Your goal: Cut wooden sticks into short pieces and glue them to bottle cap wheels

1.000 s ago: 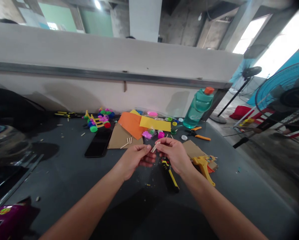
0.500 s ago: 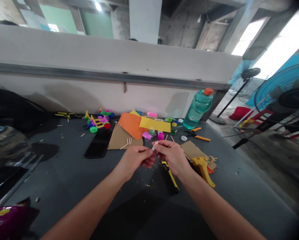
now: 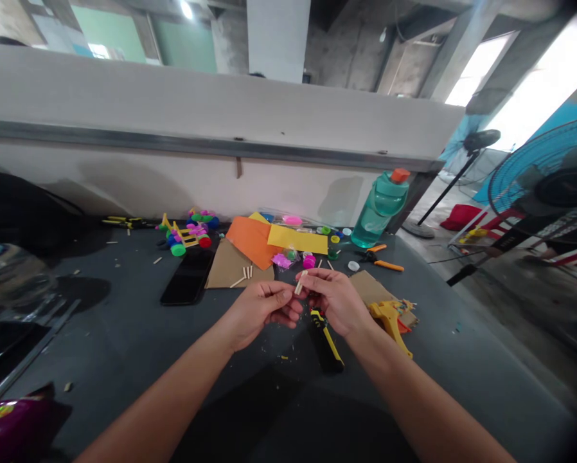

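Note:
My right hand (image 3: 337, 299) pinches a few short, pale wooden sticks (image 3: 300, 284) side by side between thumb and fingers. Close against their lower end is my left hand (image 3: 264, 308), its thumb pressed to the curled index finger; whether anything sits in that pinch is hidden. Just beneath my right hand lies a black and yellow tool handle (image 3: 333, 344), its head partly covered by the fingers. More short wooden sticks (image 3: 248, 272) rest on a cardboard piece (image 3: 221, 263) beyond my left hand. A yellow glue gun (image 3: 389, 321) lies beside my right forearm.
A black phone (image 3: 185, 280) and a colourful toy assembly (image 3: 185, 238) lie to the left. Orange paper (image 3: 252, 241), yellow paper (image 3: 298, 240) and bottle caps line the back. Orange-handled pliers (image 3: 387, 265) lie near a teal bottle (image 3: 381, 212). A fan (image 3: 553, 186) stands right.
The wooden sticks have turned slightly in the fingers, and more of their length shows. My left thumb has drawn back a little to the left from them.

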The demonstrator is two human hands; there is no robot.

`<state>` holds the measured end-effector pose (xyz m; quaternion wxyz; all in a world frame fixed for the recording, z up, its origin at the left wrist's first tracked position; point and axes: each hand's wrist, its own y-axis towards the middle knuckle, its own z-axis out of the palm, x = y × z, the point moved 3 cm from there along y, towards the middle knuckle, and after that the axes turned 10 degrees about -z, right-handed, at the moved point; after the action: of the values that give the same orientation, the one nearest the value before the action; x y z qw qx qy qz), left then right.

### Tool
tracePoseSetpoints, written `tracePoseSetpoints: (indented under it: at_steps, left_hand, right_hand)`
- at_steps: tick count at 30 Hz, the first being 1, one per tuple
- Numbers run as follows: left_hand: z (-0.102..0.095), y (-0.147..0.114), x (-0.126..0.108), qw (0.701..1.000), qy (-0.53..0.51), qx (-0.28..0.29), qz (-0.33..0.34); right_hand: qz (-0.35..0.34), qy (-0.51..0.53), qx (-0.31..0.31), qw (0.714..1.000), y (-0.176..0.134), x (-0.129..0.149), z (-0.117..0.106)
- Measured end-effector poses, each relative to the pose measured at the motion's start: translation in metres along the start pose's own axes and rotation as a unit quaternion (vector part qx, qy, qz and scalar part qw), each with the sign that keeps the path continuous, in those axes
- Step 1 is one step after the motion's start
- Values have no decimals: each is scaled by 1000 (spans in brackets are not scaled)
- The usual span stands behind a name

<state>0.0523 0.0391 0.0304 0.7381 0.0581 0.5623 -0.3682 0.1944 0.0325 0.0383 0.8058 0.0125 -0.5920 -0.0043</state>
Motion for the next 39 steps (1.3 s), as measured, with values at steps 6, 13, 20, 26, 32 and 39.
tracePoseSetpoints:
  at_steps: [6,13,20,26,32,39]
  left_hand:
    - [0,2,1,1000,21,-14,15]
    - [2,0,-3,986,126,-82,77]
    - [3,-4,-6,973,187,-92,98]
    - [3,-6,-10,975,180,-82,96]
    - [3,-7,-11,985,142,-65,75]
    - [4,-9,-9,993,77,6,92]
  right_hand:
    - [9,13,5,1000,-2,-2,0]
    - [-24,-35,14,999,-4,0,3]
    - [-133,-177,-14,975,-10,13,8]
    - [-160,-209,-20,965,-15,19,12]
    - [-124,-106,-19,986,-10,12,8]
    - [-24,55,-6,998,-9,7,7]
